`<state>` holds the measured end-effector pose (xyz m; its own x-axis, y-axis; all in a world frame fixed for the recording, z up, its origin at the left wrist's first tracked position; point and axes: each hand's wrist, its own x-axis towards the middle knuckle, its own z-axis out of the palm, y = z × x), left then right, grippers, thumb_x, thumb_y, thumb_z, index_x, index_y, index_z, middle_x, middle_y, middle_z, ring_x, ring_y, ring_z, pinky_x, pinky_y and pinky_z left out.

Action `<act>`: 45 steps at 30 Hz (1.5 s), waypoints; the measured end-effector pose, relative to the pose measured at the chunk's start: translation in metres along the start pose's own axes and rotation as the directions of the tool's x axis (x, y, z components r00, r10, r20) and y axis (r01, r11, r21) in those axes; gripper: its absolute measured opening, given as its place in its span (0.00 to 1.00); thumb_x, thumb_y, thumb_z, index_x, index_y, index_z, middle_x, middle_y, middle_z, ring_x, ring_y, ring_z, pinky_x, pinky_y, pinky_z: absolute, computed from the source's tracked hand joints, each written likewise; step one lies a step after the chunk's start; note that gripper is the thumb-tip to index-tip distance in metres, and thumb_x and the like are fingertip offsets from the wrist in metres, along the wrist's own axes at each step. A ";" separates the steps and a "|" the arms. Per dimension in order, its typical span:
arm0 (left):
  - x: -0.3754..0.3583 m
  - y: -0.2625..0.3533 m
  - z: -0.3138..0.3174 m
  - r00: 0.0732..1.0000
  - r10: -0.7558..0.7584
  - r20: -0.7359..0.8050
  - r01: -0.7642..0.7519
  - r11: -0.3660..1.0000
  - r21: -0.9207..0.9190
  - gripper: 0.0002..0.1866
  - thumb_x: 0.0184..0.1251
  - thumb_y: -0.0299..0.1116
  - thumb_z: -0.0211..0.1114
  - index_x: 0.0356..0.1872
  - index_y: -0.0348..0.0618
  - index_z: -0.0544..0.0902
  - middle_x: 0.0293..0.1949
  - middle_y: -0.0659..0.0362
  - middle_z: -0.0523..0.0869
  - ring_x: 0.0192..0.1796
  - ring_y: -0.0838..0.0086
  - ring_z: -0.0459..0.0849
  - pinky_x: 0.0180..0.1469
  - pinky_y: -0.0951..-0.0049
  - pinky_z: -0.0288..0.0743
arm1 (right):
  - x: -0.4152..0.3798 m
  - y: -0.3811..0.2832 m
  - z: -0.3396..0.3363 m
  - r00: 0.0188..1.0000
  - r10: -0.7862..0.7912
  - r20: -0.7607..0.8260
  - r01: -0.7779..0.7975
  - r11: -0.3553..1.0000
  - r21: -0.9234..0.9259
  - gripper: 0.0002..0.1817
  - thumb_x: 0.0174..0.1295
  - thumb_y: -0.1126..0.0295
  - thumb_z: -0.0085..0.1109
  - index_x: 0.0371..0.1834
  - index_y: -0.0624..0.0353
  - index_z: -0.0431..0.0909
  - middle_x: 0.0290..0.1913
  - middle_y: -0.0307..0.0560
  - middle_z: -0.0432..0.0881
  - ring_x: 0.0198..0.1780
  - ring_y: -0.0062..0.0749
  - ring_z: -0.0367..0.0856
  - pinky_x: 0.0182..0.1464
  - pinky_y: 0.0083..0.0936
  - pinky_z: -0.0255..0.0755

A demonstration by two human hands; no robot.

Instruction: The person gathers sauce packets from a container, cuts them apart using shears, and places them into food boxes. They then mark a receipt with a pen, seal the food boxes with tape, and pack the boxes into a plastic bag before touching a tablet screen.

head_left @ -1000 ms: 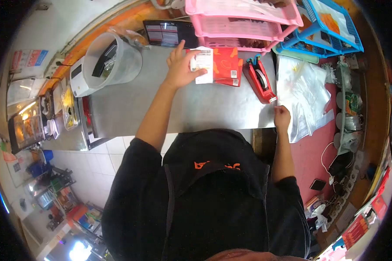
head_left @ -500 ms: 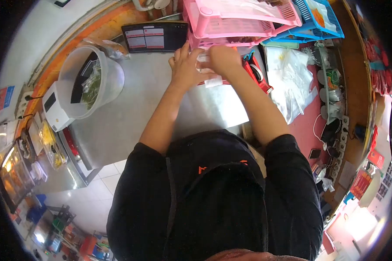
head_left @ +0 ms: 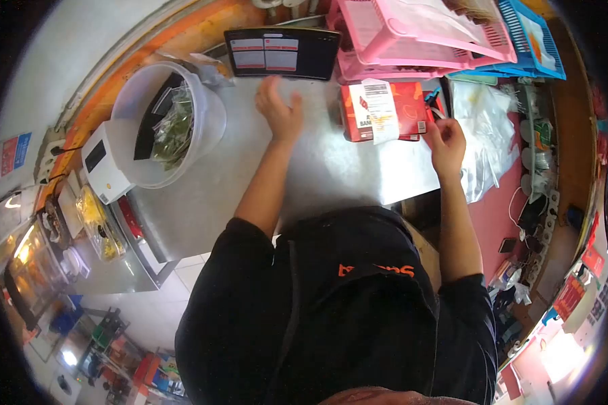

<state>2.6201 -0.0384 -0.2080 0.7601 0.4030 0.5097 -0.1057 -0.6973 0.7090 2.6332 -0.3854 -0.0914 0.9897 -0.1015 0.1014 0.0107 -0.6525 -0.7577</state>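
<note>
A red box [head_left: 411, 108] lies on the metal counter [head_left: 317, 169], with a white printed label [head_left: 381, 111] stuck over its top and hanging past the front edge. My right hand [head_left: 448, 147] is at the box's front right corner, fingers curled in a pinch; whatever is between them is hidden. Just behind that hand, a red tool with a blue part [head_left: 436, 102] shows partly; I cannot make out its kind. My left hand [head_left: 279, 115] hovers over the counter in front of a dark tablet [head_left: 282, 55], its fingers apart and holding nothing.
Pink stacked baskets [head_left: 412, 40] and a blue basket [head_left: 530, 40] stand at the back. On the left, a clear tub [head_left: 206, 128] holds bagged greens beside a white device [head_left: 105, 169]. Clear plastic bags [head_left: 483, 135] lie at right.
Both hands were together over the box; now they are apart, the left toward the tablet and the right at the box's right corner. The box and its label have come into full view.
</note>
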 end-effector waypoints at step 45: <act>-0.159 0.335 0.138 0.761 0.430 0.485 -0.378 0.903 -0.207 0.15 0.54 0.31 0.66 0.43 0.39 0.79 0.45 0.47 0.81 0.49 0.50 0.79 0.54 0.56 0.70 | 0.009 0.307 -0.200 0.984 0.018 0.179 -0.002 0.996 -0.086 0.12 0.53 0.62 0.68 0.33 0.58 0.84 0.32 0.56 0.84 0.39 0.52 0.83 0.43 0.40 0.75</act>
<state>2.5524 -0.4178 -0.1188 0.8445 -0.2806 0.4562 -0.5151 -0.6589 0.5482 2.6170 -0.7368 -0.1944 0.9993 0.0229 -0.0291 -0.0040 -0.7146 -0.6995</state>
